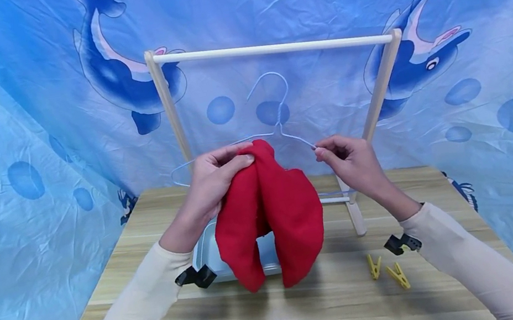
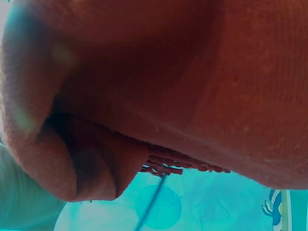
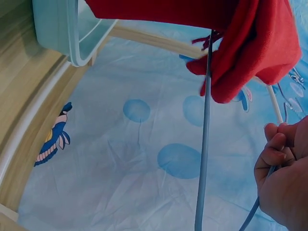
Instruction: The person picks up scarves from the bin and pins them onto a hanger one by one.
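The left hand (image 1: 212, 181) grips the red knitted cloth (image 1: 271, 219) on the thin blue wire hanger (image 1: 281, 122); the right hand (image 1: 350, 162) pinches the hanger's right shoulder. Unevenly draped, the cloth may slide off toward the near table.

Cloth (image 1: 268, 217) draped over the hanger (image 1: 281, 122), tub (image 1: 211, 256) behind it, pegs (image 1: 387, 271) to the right, rack (image 1: 269, 49) at the counter's (image 1: 281, 318) back.

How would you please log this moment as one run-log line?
left hand: grips red cloth on blue hanger | right hand: pinches hanger arm | clothespins: on table
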A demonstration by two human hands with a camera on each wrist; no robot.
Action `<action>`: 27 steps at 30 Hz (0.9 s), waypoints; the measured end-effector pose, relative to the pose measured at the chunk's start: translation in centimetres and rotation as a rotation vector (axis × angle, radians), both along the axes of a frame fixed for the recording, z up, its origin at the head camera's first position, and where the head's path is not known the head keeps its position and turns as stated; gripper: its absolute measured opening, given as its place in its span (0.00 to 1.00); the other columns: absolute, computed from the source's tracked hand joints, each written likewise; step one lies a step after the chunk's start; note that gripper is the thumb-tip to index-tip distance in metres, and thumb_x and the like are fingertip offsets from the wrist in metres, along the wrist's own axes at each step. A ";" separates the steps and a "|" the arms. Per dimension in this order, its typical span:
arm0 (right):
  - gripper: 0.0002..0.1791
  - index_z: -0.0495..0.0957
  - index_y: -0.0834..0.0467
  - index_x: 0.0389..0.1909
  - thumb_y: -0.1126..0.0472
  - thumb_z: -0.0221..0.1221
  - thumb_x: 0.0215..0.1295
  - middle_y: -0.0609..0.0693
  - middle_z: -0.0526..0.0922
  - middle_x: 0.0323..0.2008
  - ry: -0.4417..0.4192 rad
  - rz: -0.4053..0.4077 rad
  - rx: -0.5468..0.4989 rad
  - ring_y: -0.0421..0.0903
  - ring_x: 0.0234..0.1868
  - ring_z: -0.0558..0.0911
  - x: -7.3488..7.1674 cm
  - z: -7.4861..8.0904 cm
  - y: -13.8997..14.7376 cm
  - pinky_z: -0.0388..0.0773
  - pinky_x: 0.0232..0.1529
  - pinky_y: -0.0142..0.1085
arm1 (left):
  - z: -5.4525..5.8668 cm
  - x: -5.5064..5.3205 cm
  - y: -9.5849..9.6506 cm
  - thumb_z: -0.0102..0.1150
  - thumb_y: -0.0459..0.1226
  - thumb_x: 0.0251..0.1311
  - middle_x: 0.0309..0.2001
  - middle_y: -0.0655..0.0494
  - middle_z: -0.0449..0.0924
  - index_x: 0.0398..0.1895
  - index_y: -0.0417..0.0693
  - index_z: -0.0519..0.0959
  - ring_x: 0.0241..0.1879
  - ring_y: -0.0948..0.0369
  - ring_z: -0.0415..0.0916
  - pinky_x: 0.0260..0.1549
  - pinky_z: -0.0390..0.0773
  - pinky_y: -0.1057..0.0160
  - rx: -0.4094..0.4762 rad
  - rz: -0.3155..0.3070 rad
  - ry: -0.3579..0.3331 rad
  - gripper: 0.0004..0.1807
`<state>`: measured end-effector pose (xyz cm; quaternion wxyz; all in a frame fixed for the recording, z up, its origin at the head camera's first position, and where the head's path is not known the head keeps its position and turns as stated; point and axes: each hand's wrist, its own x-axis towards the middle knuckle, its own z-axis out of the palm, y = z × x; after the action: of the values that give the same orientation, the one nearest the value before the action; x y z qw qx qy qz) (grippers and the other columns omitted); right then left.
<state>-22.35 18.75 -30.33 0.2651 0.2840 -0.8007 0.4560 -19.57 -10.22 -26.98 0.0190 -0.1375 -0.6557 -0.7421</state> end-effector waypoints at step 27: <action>0.08 0.88 0.66 0.40 0.76 0.64 0.63 0.57 0.87 0.28 0.022 0.132 -0.037 0.37 0.20 0.77 0.7 -0.2 -0.3 0.65 0.18 0.28 | -1.8 -3.6 0.9 0.67 0.37 0.64 0.48 0.58 0.85 0.56 0.46 0.84 0.49 0.60 0.81 0.41 0.80 0.67 0.024 0.002 -0.203 0.17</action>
<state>-21.63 18.49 -30.51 0.2484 0.3360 -0.7689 0.4840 -23.21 -9.36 -28.80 -0.0450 -0.0608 -0.6455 -0.7600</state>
